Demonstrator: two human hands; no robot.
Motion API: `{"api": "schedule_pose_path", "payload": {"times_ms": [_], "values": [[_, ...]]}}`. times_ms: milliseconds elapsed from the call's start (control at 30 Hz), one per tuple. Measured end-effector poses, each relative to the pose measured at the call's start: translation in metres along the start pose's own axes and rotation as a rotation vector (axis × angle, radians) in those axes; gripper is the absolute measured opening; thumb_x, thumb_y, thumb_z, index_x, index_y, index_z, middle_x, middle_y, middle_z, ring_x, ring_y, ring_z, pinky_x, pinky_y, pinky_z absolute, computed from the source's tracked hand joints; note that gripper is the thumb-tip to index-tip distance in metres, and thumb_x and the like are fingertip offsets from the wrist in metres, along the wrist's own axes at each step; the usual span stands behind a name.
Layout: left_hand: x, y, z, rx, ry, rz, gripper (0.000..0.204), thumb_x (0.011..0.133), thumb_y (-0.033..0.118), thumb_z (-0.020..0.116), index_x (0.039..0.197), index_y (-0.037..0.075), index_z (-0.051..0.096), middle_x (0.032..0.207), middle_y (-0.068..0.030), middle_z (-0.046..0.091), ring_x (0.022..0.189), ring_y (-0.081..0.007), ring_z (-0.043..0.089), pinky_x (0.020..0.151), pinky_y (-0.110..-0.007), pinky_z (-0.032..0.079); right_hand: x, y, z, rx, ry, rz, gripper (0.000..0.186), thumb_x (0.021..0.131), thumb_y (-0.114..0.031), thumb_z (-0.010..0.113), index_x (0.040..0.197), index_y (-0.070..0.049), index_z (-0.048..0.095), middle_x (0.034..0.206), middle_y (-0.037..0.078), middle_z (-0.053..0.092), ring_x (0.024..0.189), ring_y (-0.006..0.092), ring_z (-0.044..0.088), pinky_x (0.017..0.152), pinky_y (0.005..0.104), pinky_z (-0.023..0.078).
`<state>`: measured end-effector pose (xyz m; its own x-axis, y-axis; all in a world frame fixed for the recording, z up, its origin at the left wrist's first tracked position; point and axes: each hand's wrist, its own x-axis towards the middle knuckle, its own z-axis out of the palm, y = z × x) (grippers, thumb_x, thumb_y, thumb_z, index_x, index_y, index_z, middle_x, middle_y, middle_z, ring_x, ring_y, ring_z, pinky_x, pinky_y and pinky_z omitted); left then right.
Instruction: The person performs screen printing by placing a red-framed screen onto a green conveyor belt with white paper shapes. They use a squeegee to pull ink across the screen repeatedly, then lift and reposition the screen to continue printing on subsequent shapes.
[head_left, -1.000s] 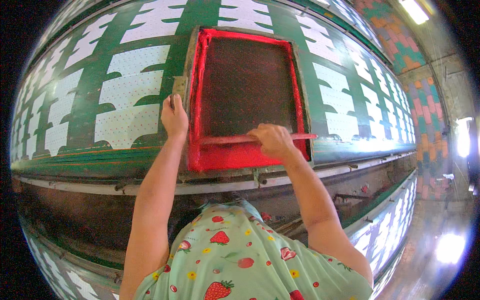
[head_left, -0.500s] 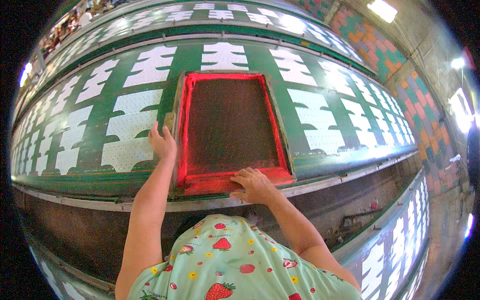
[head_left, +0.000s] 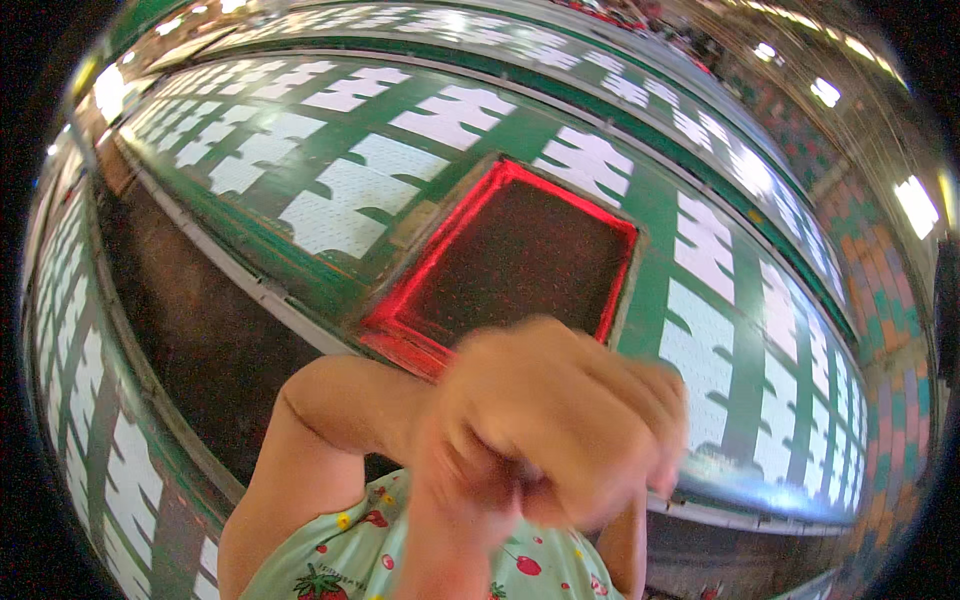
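Both hands are raised close in front of my chest, overlapping and blurred by motion. The large hand nearest the view appears to be my left hand (head_left: 565, 415), its fingers curled and closed. Whatever lies inside the curl is hidden. Skin of the other arm or hand meets it from below, but my right hand's fingers cannot be made out. Behind the hands, a screen-printing frame (head_left: 440, 262) lies on the green table (head_left: 655, 255). Red ink borders its dark mesh (head_left: 530, 260), and the hands cover its near edge. Neither hand visibly touches the frame.
White dotted cut pieces (head_left: 370, 180) with notched edges lie in rows on both sides of the frame. A pale rail (head_left: 250, 290) runs along the table's near edge, with a dark aisle (head_left: 170, 290) beside it. Parallel tables hold more white pieces.
Both hands have left the frame's side and near edge and come up together before my chest. The view has turned, so the table now runs slanted; the frame still lies among the white pieces.
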<state>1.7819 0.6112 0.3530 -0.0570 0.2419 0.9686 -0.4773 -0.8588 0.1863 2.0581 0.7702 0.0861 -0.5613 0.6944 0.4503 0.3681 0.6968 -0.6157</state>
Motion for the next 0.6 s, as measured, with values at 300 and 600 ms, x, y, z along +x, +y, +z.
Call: {"api": "schedule_pose_path", "payload": {"times_ms": [300, 600], "values": [[0.031, -0.06, 0.035, -0.129, -0.343, -0.23, 0.074, 0.094, 0.074, 0.078, 0.065, 0.016, 0.043, 0.065, -0.0003, 0.047, 0.059, -0.0259, 0.052, 0.07, -0.044, 0.046, -0.022, 0.013, -0.031, 0.063, 0.058, -0.122, 0.021, 0.096, -0.002, 0.07, 0.117, -0.004, 0.071, 0.076, 0.012, 0.06, 0.062, 0.0234, 0.055, 0.057, 0.0405, 0.046], [-0.031, -0.066, -0.09, 0.587, 0.067, -0.462, 0.048, 0.084, 0.035, 0.102, 0.106, 0.005, 0.072, 0.1, -0.0054, 0.073, 0.085, -0.0169, 0.068, 0.086, -0.041, 0.058, -0.017, 0.032, -0.012, -0.013, 0.05, 0.301, 0.056, 0.092, -0.002, 0.078, 0.147, 0.0, 0.068, 0.146, 0.025, 0.07, 0.139, 0.044, 0.062, 0.12, 0.053, 0.049]]}}
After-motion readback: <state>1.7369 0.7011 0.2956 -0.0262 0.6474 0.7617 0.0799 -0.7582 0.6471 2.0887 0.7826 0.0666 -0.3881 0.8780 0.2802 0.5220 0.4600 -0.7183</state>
